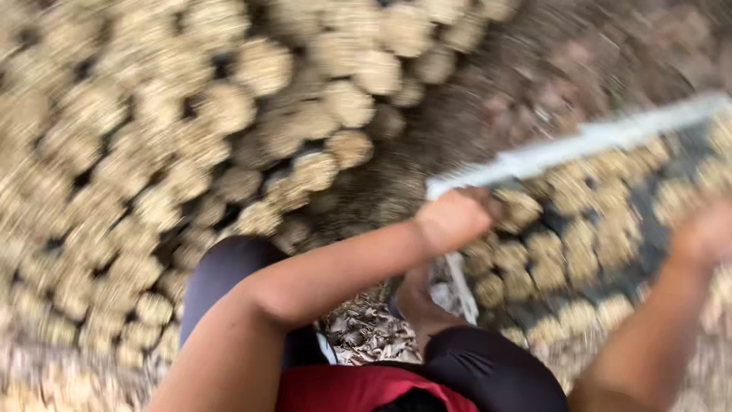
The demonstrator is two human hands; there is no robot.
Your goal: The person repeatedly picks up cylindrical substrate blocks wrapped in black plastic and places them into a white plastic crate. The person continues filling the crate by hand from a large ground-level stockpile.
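Observation:
The picture is heavily blurred by motion. My left hand (451, 220) grips the near corner of a white-framed tray (579, 143) with a dark mesh bottom, which carries several round tan clumps (545, 248). My right hand (705, 233) holds the tray's right side and is smeared by blur. The tray is tilted, its far edge rising to the right. Below it I see my dark-clad knees (229, 267) and a red garment (343, 389).
A large spread of round tan clumps (152, 137) covers the ground at left and top. Bare brown ground (549, 69) lies at the upper right. Dry leaves (370, 328) lie between my legs.

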